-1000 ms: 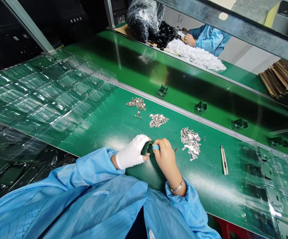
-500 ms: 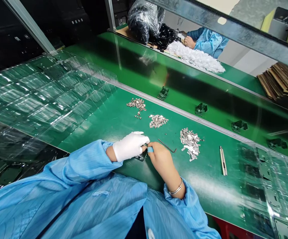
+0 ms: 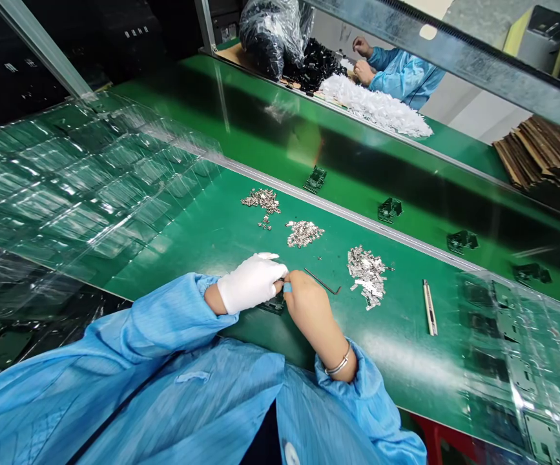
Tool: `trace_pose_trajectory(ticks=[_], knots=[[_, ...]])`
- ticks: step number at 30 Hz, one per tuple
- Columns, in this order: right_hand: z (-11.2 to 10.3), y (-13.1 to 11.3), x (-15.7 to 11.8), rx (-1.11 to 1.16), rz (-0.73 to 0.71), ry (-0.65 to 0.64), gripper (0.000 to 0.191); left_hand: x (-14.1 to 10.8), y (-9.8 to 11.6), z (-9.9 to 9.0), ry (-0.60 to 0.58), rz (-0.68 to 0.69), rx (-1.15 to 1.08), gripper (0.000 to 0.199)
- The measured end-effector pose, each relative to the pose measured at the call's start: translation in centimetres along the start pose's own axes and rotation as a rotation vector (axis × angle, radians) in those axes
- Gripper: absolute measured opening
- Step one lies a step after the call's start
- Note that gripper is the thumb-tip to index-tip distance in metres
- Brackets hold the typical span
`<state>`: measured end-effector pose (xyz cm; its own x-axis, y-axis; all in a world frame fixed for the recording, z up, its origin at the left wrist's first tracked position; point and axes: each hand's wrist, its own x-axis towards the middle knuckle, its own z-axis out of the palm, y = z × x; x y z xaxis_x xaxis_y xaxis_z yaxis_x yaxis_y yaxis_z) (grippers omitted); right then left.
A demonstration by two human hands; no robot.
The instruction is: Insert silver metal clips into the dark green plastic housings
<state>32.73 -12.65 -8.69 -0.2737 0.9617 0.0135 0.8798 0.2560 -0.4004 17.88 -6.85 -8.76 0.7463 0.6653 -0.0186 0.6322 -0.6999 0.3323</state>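
Observation:
My left hand [image 3: 250, 284], in a white glove with bare fingertips, is closed over a small dark part [image 3: 274, 303] that shows only beneath it. My right hand [image 3: 306, 297] is bare, with blue tape on a finger; its fingers are pinched together against the left fingertips. What the right fingers hold is hidden. A black hex key [image 3: 322, 281] lies just beyond the right hand. Farther off are three piles of small metal pieces: one at the left [image 3: 261, 201], one in the middle [image 3: 303, 233] and one of larger silver pieces [image 3: 367, 274] at the right.
A utility knife [image 3: 429, 307] lies right of the piles. Clear plastic trays stand at the left [image 3: 81, 174] and right [image 3: 526, 361]. Several dark assemblies sit on the green strip beyond the metal rail [image 3: 342, 210]. Across it, a person's hands [image 3: 363, 64] are near a white pile [image 3: 374, 103].
The view has shifted slightly. My hands stay together, the right one turned a little more over the left fingertips. Across the bench, one of the other person's hands has risen.

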Motion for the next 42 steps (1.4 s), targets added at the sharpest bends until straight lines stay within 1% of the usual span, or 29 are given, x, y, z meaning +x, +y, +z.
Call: trace_pose_trajectory(ticks=[2,3,5,7,9,11,12,14,15,16,18,20,22,24,27,32,34,38,42], knots=[[0.0,0.5,0.0,0.066,0.035,0.028,0.018,0.1,-0.4,-0.1,0.014,-0.022,-0.095,0.014],[0.1,0.9,0.0,0.099,0.069,0.039,0.017,0.0,-0.7,-0.1,0.043,-0.049,-0.163,0.018],[0.2,2.1,-0.2,0.133,0.149,0.033,0.017,-0.3,-1.2,-0.1,0.143,-0.108,-0.309,0.032],[0.4,3.6,-0.3,0.118,0.205,0.015,0.018,-1.0,-1.2,0.2,0.236,-0.125,-0.410,0.046],[0.5,5.2,-0.5,0.081,0.204,0.052,0.021,-1.9,-0.7,0.8,0.261,-0.089,-0.409,0.060],[0.6,6.6,-0.5,0.032,0.169,0.112,0.022,-2.5,0.3,1.6,0.222,-0.062,-0.323,0.072],[0.7,7.1,-0.4,0.007,0.150,0.118,0.022,-2.7,0.8,2.0,0.192,-0.067,-0.270,0.070],[0.9,7.8,-0.3,-0.031,0.124,0.067,0.018,-2.6,1.6,2.7,0.142,-0.107,-0.207,0.053],[0.9,8.0,-0.2,-0.031,0.123,0.041,0.015,-2.4,1.6,3.0,0.132,-0.130,-0.209,0.045],[1.0,8.0,-0.3,-0.009,0.128,0.030,0.014,-2.2,1.5,3.2,0.135,-0.147,-0.235,0.044],[1.0,8.1,-0.5,0.111,0.129,0.039,0.016,-1.7,0.8,3.3,0.154,-0.156,-0.328,0.056],[0.9,8.1,-0.9,0.278,0.095,0.031,0.020,-1.4,-0.2,3.2,0.143,-0.164,-0.407,0.066],[0.9,8.1,-1.3,0.385,0.041,-0.021,0.023,-1.3,-1.1,3.1,0.109,-0.174,-0.441,0.062],[1.0,7.9,-1.6,0.375,0.019,-0.065,0.024,-1.3,-1.6,3.0,0.090,-0.169,-0.450,0.055],[1.2,7.2,-1.6,0.270,0.036,-0.099,0.023,-1.4,-1.7,3.1,0.089,-0.164,-0.458,0.055],[0.9,6.0,-1.4,0.065,0.130,-0.202,0.018,-1.4,-1.8,3.3,0.055,-0.176,-0.492,0.055],[0.7,6.2,-1.5,0.114,0.145,-0.213,0.019,-1.5,-1.9,3.3,0.045,-0.176,-0.502,0.055],[0.5,7.1,-2.0,0.330,0.048,-0.218,0.022,-1.6,-1.9,3.1,0.027,-0.177,-0.491,0.057],[0.7,7.3,-2.4,0.270,0.001,-0.214,0.022,-1.5,-1.8,3.0,0.021,-0.178,-0.472,0.058]])
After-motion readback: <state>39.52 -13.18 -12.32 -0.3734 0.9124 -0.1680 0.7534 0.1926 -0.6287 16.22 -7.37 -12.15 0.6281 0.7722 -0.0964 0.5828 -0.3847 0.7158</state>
